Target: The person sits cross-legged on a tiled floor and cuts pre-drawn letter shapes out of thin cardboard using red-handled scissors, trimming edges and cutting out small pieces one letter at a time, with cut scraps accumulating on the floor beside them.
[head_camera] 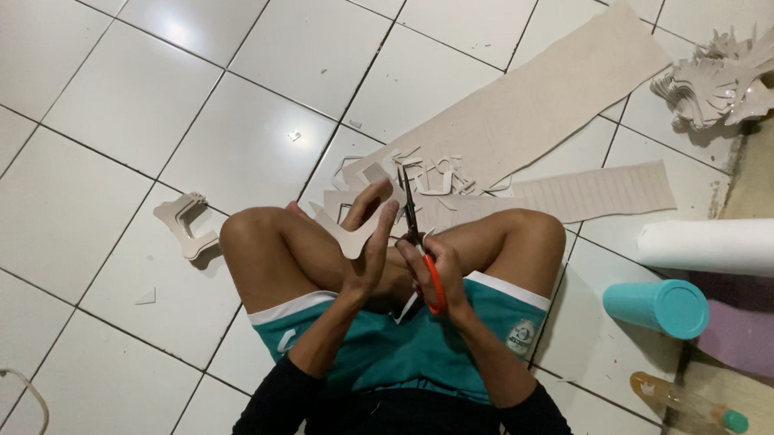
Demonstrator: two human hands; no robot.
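I sit cross-legged on a white tiled floor. My left hand holds a beige cardboard cut-out piece above my knees. My right hand grips orange-handled scissors, their dark blades pointing up and away beside the piece. The blades are near the piece's right edge; whether they touch it I cannot tell.
A long beige cardboard sheet with cut scraps lies ahead. A stack of cut shapes sits at left, another pile at far right. A white roll, teal roll, purple sheet and a bottle lie at right.
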